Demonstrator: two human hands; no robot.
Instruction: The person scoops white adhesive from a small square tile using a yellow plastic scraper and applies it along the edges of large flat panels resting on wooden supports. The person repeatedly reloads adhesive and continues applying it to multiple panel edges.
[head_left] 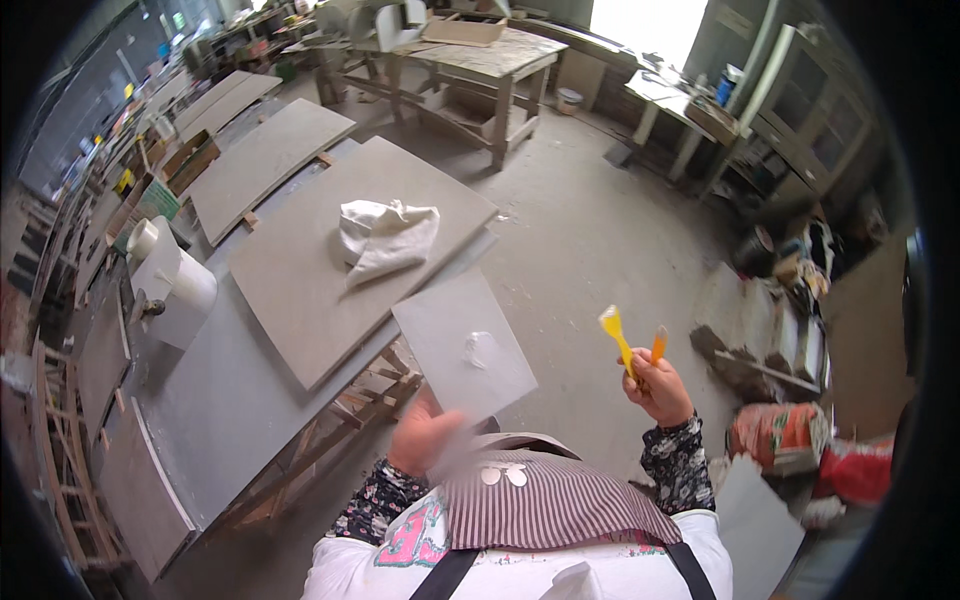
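Observation:
My left hand (425, 432), partly smeared by motion, grips the lower left edge of a thin grey square board (450, 335). A dab of white paste (480, 350) lies on the board's face. Some of the left fingers are hidden beneath it. Out to the right, my right hand (662, 392) is closed around two small tools. One is a yellow plastic scraper (615, 335) with white residue on its flared tip; the other is an orange tool (659, 345) whose kind I cannot make out. The scraper's tip points up and away from the board.
A large grey-brown panel (330, 250) on the workbench bears a crumpled white cloth (390, 238). Beside it stands a white bucket (190, 280). More panels (265, 165) lie farther back. Bags (780, 435) and slabs (745, 310) are on the floor at right; a wooden table (490, 55) stands beyond.

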